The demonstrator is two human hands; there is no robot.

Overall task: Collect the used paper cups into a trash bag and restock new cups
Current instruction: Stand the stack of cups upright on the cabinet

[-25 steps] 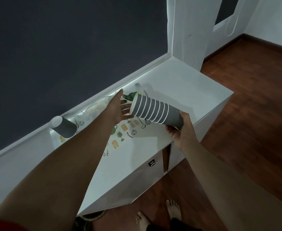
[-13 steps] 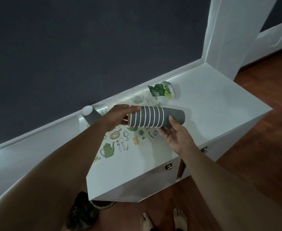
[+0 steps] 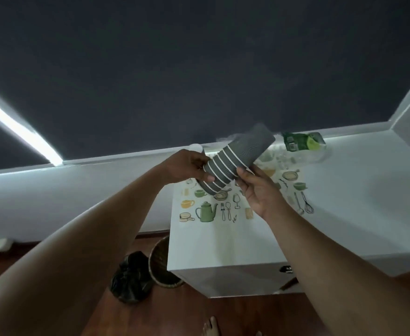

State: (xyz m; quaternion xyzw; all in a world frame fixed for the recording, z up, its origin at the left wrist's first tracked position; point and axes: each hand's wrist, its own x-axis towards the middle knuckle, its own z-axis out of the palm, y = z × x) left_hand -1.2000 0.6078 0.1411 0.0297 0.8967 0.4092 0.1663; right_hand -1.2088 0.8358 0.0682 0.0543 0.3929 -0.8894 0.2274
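A stack of grey paper cups (image 3: 240,160) with white rims is held tilted above the white cabinet top (image 3: 344,202), open ends pointing down-left. My left hand (image 3: 187,166) pinches the lowest cup at its rim. My right hand (image 3: 257,187) grips the stack from below on its right side. A single grey cup behind my left hand is mostly hidden; only a pale rim (image 3: 195,147) shows. A black trash bag (image 3: 131,277) lies on the floor left of the cabinet.
A printed mat with kitchen drawings (image 3: 223,209) covers the cabinet's left part. A green packet (image 3: 300,141) lies at the back by the dark wall. A woven basket (image 3: 161,263) leans against the cabinet's side. Wooden floor and my bare feet are below.
The view has swung left. The stack has tipped from level to slanted, its closed end up-right. My left hand now pinches the lowest cup's rim, and the trash bag and basket have come into view.
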